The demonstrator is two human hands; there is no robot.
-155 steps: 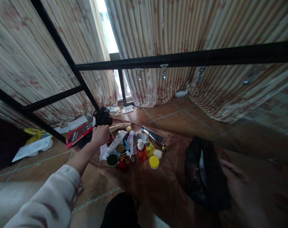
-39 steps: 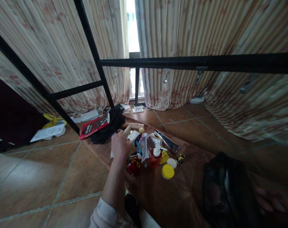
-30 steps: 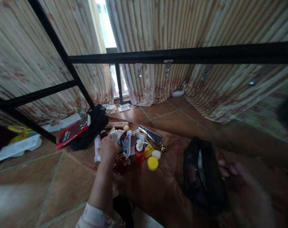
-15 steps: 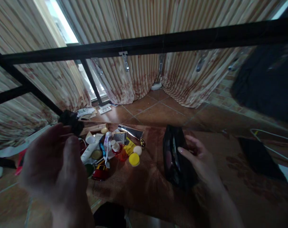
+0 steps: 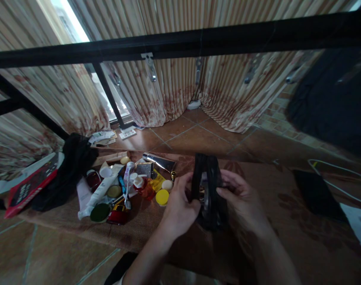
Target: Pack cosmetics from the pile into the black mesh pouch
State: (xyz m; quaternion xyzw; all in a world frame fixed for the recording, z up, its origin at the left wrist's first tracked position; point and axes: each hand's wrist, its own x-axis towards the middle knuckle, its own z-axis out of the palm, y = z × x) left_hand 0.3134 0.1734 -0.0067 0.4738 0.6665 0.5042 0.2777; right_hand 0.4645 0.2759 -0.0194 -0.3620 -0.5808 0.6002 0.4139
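A small black pouch (image 5: 212, 213) stands on the brown cloth-covered surface, its top parted so that some of the inside shows. My left hand (image 5: 180, 206) grips the pouch's left edge, thumb at the opening. On the other side my right hand (image 5: 239, 198) holds the right edge, its thumb also at the rim. What lies inside is too dark to name. Left of my hands is a pile of toiletries: a yellow-lidded jar (image 5: 162, 197), an orange pump bottle (image 5: 144, 189), a toothbrush (image 5: 127, 186), a white tube (image 5: 104, 188) and a dark green lid (image 5: 100, 213).
A black cloth (image 5: 70, 174) and a red packet (image 5: 34, 186) lie at the far left. A flat black item (image 5: 318, 194), a white cable (image 5: 331, 180) and paper (image 5: 358, 221) are at right. A black metal rail (image 5: 174, 43) crosses in front of the curtains (image 5: 177, 91).
My left hand has come from the left, above the toiletries, to the pouch and taken hold of its edge. The pouch's opening is now spread wider between both hands.
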